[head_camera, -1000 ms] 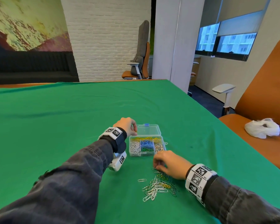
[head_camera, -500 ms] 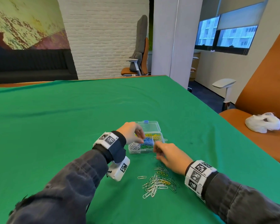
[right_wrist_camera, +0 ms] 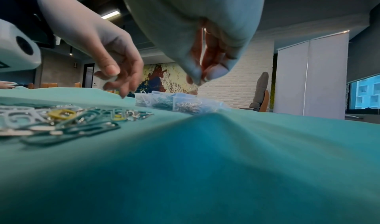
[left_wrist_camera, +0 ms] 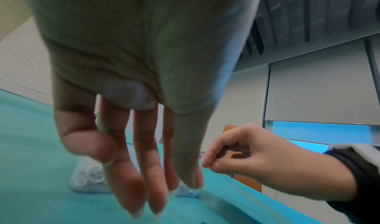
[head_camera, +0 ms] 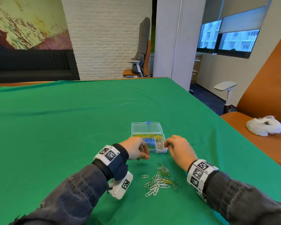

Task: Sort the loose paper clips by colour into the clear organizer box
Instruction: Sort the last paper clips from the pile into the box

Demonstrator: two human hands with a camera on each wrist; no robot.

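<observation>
Head view: right hand fingers pinched over organizer box, contents unclear; left hand fingers relaxed, empty

We see the box in front of us with its lid lying open on the far side, so its compartments can be reached from above. Our left hand hangs over the near left corner and our right hand over the right side, crowding both flanks. Between the wrists lies the pile of clips, with a bare strip of cloth between it and the box. Left of and beyond the box the cloth runs wide and flat. A chair stands off the table's right edge.
</observation>
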